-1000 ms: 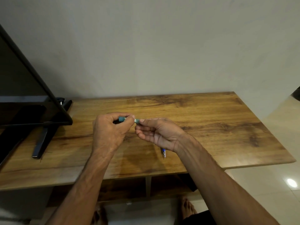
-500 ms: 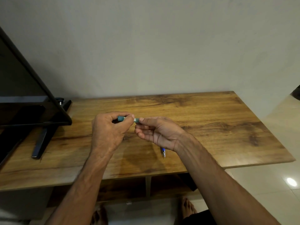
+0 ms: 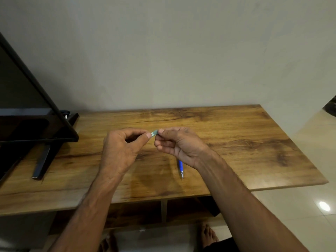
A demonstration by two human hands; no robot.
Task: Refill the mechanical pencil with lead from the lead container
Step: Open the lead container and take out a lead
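Observation:
A small teal lead container [image 3: 154, 133] is held above the middle of the wooden table [image 3: 236, 142]. My left hand [image 3: 121, 150] pinches its left end between thumb and forefinger, hiding most of it. My right hand [image 3: 179, 144] pinches its right end with the fingertips. A blue mechanical pencil [image 3: 181, 168] lies on the table under my right wrist, tip towards me; its upper part is hidden by the hand.
A black monitor [image 3: 27, 110] leans at the left on its stand legs [image 3: 42, 160]. A grey wall rises behind the table. A tiled floor [image 3: 300, 206] lies to the right, and bare feet show below the front edge.
Less of the teal container shows now; my left fingers have closed further over it. Both hands stay nearly in the same place.

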